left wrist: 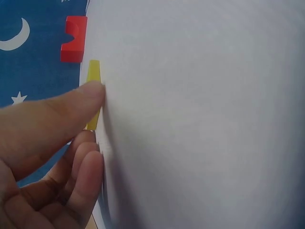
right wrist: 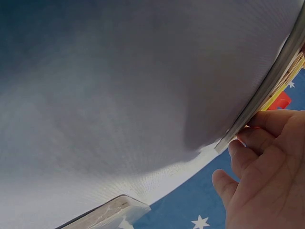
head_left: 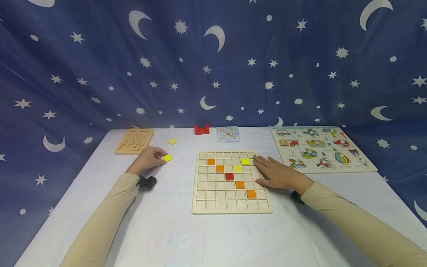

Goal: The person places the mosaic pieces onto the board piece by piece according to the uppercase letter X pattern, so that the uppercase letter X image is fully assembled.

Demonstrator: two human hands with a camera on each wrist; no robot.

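Observation:
Between thumb and fingers my left hand [head_left: 149,159] pinches a yellow square tile [head_left: 167,158], seen edge-on in the left wrist view as a thin yellow piece [left wrist: 93,71]. Another yellow tile [head_left: 172,141] lies on the table just behind it. My right hand [head_left: 275,173] rests with extended fingers on the right edge of a wooden grid board [head_left: 207,205]. On that board, orange tiles [head_left: 220,168] and a red tile [head_left: 229,176] form a diagonal, while two yellow tiles [head_left: 237,169] run from the centre toward the upper right.
A pattern card [head_left: 228,134] lies at the back of the table beside a red notched block [head_left: 201,129]. At back left is a wooden number puzzle [head_left: 134,141]. To the right lies a picture puzzle board [head_left: 323,149]. A starry blue cloth [head_left: 213,74] hangs behind.

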